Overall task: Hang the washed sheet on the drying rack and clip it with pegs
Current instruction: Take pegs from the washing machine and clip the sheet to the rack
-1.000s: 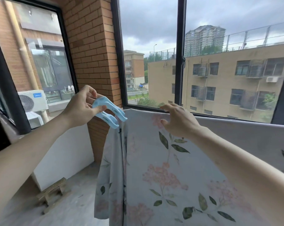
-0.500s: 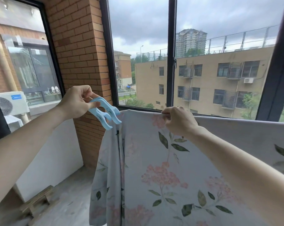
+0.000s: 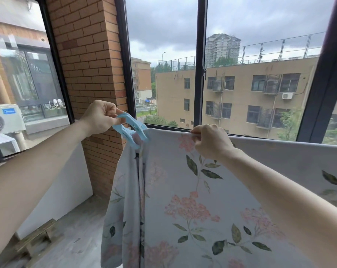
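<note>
A single head-worn wide-angle camera looks forward and slightly down, close over both forearms, toward the draped floral sheet [image 3: 212,190] and balcony windows [image 3: 163,74].

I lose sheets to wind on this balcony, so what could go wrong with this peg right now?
The blue peg sits at the very corner of the floral sheet, where bunched folds hang; it may catch only some layers and slip off. The left hand pinches just the peg's handle end, so it could twist on release. Only the right hand holds the top edge; letting go early might let the sheet slide.
</note>
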### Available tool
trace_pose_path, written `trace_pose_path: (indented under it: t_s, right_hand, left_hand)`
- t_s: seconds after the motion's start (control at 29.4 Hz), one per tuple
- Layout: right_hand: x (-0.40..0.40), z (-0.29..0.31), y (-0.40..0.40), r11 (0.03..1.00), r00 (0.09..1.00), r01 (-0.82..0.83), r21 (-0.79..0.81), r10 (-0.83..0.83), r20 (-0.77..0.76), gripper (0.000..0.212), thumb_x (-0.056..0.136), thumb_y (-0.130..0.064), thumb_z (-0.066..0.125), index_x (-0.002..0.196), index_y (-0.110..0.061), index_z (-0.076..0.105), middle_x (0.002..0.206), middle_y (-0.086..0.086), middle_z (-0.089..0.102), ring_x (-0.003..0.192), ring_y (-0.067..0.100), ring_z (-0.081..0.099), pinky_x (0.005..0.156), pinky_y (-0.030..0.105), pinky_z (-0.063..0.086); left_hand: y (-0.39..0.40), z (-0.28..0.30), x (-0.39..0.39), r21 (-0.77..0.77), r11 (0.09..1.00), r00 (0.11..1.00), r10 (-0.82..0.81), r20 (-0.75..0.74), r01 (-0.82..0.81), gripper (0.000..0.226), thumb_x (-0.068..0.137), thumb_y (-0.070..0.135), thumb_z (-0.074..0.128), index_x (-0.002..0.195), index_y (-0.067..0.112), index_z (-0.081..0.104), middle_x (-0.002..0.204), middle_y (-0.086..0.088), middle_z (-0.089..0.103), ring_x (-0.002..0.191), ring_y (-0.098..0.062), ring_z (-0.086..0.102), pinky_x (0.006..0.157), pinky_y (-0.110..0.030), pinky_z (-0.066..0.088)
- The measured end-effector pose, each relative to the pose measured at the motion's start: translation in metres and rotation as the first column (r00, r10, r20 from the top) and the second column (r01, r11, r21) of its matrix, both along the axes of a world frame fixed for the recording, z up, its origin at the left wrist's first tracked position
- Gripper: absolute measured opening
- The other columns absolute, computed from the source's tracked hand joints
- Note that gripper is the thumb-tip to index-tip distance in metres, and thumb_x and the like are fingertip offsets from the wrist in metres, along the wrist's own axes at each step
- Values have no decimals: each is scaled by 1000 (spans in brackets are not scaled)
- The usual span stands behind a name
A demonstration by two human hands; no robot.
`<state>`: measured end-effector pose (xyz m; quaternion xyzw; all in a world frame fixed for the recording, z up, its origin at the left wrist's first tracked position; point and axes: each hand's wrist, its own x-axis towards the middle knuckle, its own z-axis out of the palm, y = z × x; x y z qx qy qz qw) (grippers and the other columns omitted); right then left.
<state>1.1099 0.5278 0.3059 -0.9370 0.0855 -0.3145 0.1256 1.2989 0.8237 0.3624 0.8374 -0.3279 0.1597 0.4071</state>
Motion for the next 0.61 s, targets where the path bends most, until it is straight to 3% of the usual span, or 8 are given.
trace_pose_path:
  t_s: [0.2,0.48,0.61]
  right_hand:
    - [1,1,-2,1000,1000,13,12,-13,-14,26,90,-14,58,104,-21,80,94,2,77,84,25,69,81,39,60]
    - [5,0,-1,1000,1000,13,19,-12,-18,24,90,-12,58,98,-17,80,91,3,77,83,25,69,80,40,61]
    - [7,1,-3,1000,999,19,23,-18,-30,26,90,-11,58,101,-19,80,92,1,77,85,24,69,80,37,59]
  left_hand:
    - [-12,1,5,-2,1000,999,-24,-42,24,61,85,-1,81,56,17,30,102,-2,79,73,-11,71,67,-28,53]
    - [-6,7,7,56,998,997,-17,-70,21,57,84,3,82,54,14,35,106,-3,78,89,-19,71,85,-40,59]
    - [-7,4,10,67,997,995,-40,-94,47,50,87,6,81,59,11,40,117,-1,75,101,-23,72,94,-45,58]
